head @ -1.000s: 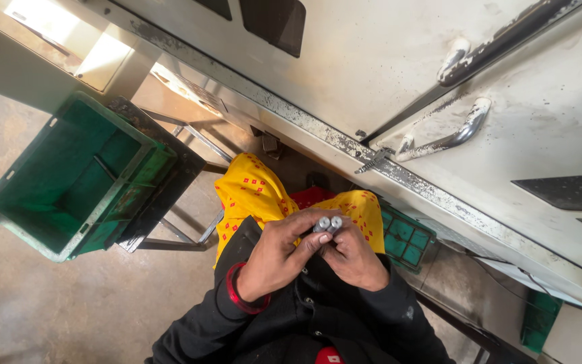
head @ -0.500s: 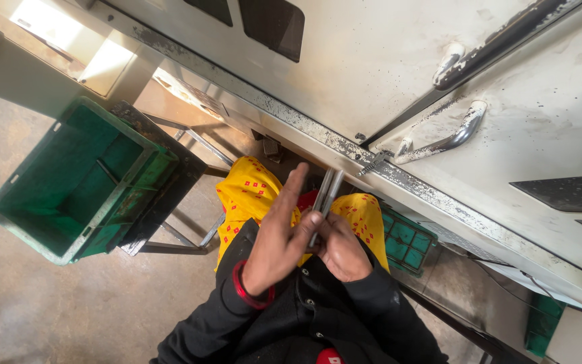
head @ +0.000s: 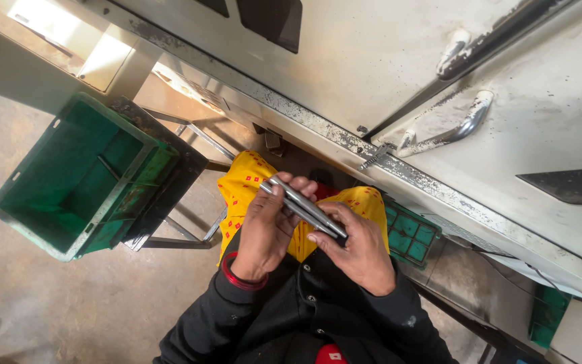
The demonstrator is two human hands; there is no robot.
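**Two steel rods held side by side**

I see two slim, round, silver-grey metal rods (head: 302, 206) lying together, touching along their length. They slant from upper left down to lower right, above the yellow cloth-covered lap. Their upper-left ends show flat, round faces, one slightly ahead of the other. Their lower-right ends are hidden, so I cannot tell their full length.

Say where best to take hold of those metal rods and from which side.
Grip the metal rods at their bare upper-left ends, probably coming in from the crate side. Both hands, left hand and right hand, already cover the middle and lower-right end, and the rods slant down-right.
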